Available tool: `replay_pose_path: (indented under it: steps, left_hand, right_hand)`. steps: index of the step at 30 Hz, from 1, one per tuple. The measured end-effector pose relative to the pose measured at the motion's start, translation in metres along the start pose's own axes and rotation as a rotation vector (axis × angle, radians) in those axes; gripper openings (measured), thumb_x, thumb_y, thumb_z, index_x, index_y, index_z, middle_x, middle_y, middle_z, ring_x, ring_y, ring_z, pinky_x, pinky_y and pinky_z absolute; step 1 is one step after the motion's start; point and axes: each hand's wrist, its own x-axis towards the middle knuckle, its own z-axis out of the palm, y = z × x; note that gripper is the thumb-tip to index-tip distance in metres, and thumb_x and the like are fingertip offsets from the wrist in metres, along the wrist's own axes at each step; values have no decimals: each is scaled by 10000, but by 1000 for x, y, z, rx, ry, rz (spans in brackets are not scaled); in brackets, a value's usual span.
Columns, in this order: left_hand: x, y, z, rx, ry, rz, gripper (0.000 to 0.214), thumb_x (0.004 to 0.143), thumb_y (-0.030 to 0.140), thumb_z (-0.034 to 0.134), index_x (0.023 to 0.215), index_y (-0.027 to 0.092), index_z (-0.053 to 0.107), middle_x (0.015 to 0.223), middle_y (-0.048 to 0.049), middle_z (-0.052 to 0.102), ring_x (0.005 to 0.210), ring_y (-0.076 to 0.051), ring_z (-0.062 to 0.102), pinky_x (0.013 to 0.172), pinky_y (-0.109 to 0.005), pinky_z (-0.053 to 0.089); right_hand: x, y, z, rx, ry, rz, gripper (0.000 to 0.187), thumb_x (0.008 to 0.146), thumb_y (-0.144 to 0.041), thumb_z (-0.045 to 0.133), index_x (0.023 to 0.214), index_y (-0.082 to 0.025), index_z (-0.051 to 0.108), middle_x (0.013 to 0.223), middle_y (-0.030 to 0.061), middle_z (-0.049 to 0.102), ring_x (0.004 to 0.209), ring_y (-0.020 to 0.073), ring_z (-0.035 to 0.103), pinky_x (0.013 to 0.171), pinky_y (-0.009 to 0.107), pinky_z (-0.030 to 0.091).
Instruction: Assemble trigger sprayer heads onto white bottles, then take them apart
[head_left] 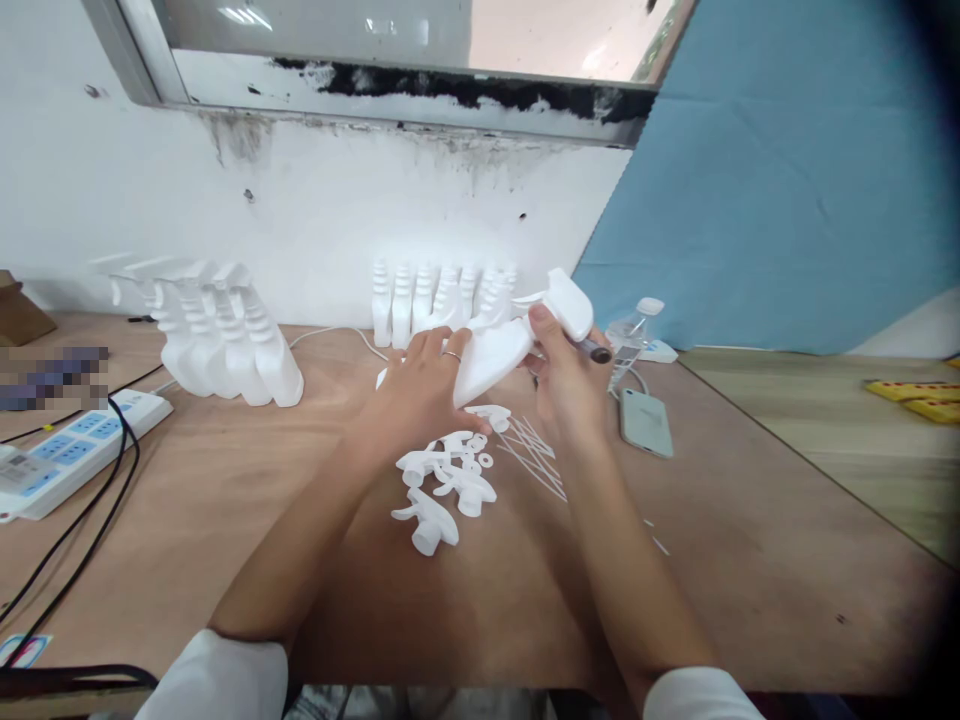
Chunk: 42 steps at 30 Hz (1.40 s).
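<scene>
A white spray bottle (491, 360) is held tilted between my two hands above the table. My left hand (427, 385) closes around its lower body, a ring on one finger. At the neck, my right hand (566, 365) grips just below the white trigger head (570, 305), thumb on top. A dark-ended, pen-like stick (598, 353) also pokes out of my right hand. Below lie several loose white trigger heads (426, 520), small white rings (485, 461) and a spread of thin white tubes (536, 455).
White ridged bottles stand in a group at the left (225, 340) and in a row against the wall (401, 305). A clear plastic bottle (630, 335) and a phone (646, 422) are to the right. A power strip (82, 450) with black cables lies at left.
</scene>
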Motion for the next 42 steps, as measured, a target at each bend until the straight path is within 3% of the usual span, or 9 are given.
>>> replay_pose_path:
  steps: [4,8,11,15,21,31,34,37,42]
  left_hand:
    - [14,-9,14,58,-39,-68,678,711,352,682,1310,191,410,1308,-148,493,1197,-342,475,922,-431,440]
    - [21,-20,9,-185,-373,2,541,688,353,655,1178,196,483,1047,-80,624,898,-263,620,729,-338,480]
    - [22,-30,1,-364,-546,121,469,705,345,629,1135,210,501,1045,-41,634,919,-233,620,770,-319,488]
    - [23,-38,-6,-280,-455,57,565,682,405,642,1187,204,488,1191,-64,569,1034,-252,581,861,-341,476]
    - [22,-45,-8,-221,-394,-53,539,682,475,627,1143,218,518,1213,-71,538,996,-256,595,857,-352,466]
    - [21,-41,-4,-207,-445,17,539,676,426,636,1162,212,544,1221,-79,563,1064,-274,577,879,-354,462]
    - [20,-42,-10,-370,-462,12,602,697,403,629,1257,235,486,1249,-59,578,1105,-260,571,907,-342,463]
    - [18,-49,-15,-720,-481,-6,637,754,434,599,1337,244,427,1289,-57,580,1162,-247,560,911,-332,484]
    - [13,-72,-9,-1061,-432,-255,652,720,502,607,1280,174,537,1124,-113,682,986,-284,656,741,-330,538]
  right_hand:
    - [9,15,0,31,-19,79,396,641,-450,775,915,-194,646,943,49,708,816,192,670,558,259,543]
    - [12,21,2,75,-76,135,321,633,-374,776,853,-166,671,894,61,735,899,230,688,775,338,574]
    - [11,17,1,117,-251,170,253,655,-347,756,820,-171,677,924,70,741,988,249,676,905,385,527]
    - [10,14,-3,125,-394,199,263,662,-377,763,811,-221,613,971,21,712,1036,214,640,898,377,516]
    - [12,24,-1,75,-290,197,369,581,-412,825,731,-215,551,750,-52,577,800,124,606,862,328,531]
    - [10,24,1,103,-243,172,369,591,-406,826,723,-210,542,788,-20,663,861,172,675,853,334,537]
    - [15,20,-3,176,-302,171,333,619,-415,803,739,-212,568,863,26,711,955,224,683,889,369,526]
    - [19,12,-10,221,-383,152,351,676,-509,734,853,-223,631,1048,65,714,1113,270,629,942,419,504]
    - [13,10,-10,304,-493,100,375,718,-532,693,978,-264,652,1187,39,663,1245,284,540,1032,481,441]
